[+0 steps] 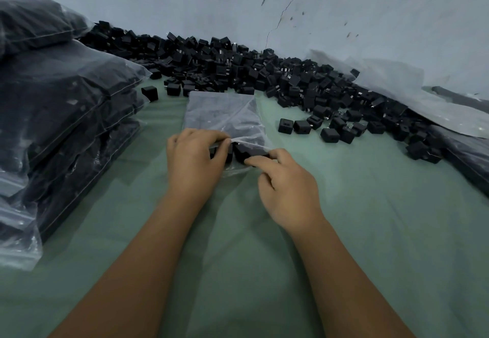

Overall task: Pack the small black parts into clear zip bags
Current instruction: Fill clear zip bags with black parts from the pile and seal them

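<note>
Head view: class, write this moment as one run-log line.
left hand: holds zip bag mouth | right hand: pinches bag edge | bag: holds black parts | loose parts pile: behind

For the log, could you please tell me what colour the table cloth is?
Pale green cloth, seen in the head view.

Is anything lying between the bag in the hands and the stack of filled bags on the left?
Nothing visible does. The clear zip bag lies on the green cloth, held at its near edge by the left hand and right hand. The cloth between it and the stack of filled bags shows bare; one loose black part sits farther back.
</note>
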Demonstrator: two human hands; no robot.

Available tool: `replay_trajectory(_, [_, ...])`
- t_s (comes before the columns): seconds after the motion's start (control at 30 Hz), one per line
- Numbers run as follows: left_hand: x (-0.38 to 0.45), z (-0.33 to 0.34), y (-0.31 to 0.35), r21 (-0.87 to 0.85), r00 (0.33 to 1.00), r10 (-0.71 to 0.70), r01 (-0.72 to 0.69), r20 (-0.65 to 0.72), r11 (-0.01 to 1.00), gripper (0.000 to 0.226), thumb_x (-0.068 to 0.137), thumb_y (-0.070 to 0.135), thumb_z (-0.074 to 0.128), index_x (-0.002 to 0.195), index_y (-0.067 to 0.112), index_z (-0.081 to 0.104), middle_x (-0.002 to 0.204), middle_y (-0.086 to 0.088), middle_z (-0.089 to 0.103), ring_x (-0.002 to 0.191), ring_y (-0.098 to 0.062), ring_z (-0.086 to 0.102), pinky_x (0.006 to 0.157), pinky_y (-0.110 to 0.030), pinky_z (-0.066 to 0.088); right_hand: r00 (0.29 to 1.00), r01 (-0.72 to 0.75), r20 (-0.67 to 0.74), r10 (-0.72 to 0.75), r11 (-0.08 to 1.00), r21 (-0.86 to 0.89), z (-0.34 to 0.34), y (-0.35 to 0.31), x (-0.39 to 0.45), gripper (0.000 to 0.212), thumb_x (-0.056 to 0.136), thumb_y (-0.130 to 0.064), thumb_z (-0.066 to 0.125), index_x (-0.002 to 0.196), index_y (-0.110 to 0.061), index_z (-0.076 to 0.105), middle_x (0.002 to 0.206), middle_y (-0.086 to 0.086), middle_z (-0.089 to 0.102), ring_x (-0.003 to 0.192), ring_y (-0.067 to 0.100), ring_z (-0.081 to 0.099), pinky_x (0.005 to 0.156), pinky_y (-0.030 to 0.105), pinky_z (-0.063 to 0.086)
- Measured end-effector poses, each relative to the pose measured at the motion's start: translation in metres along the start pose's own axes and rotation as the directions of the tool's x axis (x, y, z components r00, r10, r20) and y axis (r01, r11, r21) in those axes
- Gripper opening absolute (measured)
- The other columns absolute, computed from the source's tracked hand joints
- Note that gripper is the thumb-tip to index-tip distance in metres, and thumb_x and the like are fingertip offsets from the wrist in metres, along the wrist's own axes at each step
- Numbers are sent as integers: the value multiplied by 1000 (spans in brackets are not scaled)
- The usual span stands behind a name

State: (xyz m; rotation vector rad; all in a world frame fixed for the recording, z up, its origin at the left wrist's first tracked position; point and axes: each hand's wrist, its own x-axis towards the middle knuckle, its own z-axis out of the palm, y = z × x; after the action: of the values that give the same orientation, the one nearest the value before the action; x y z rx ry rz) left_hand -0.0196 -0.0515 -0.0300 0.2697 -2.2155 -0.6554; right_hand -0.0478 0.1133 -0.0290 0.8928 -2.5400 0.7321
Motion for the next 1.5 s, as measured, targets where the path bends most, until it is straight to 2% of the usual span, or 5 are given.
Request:
replay_trajectory(0.4, [-2,-1,4,43,996,40,-44,77,998,10,93,26,61,92,22,71,91,8,69,95,-18,57,87,-28,27,988,-144,6,155,927,-346,8,-17,3,40,93,-32,39,131,-32,54,111,5,50,87,25,55,63,30,29])
replay_trajectory(0.63, [-1,0,4,23,997,50,-51,67,998,9,92,21,62,92,18,71,91,5,70,95,-21,58,88,-35,35,995,-74,53,79,992,-99,10,-17,0,36,90,-34,48,124,-38,61,119,-4,53,94,16,59,70,29,49])
replay_trajectory(0.87, [-2,-2,8,15,988,118,-120,96,993,10,85,4,61,89,13,64,90,0,66,91,-28,58,82,-37,38,993,-114,-46,106,969,-218,4,-16,1,32,90,-29,49,117,-30,67,103,6,58,77,26,59,56,27,32])
replay_trajectory(1.17, [-6,2,3,173,915,193,-267,354,948,42,91,14,48,126,29,65,157,-4,33,144,-28,26,115,-47,17,980,-134,92,174,932,-335,3,-18,4,36,91,-36,39,121,-37,59,105,3,55,89,24,56,61,29,30])
replay_trajectory(1.5, [-7,12,-3,242,911,159,-264,381,934,44,90,23,53,133,32,57,160,-1,26,146,-24,17,115,-43,9,974,-141,117,194,924,-356,4,-18,5,33,91,-40,41,119,-39,59,116,2,43,104,21,46,64,29,34])
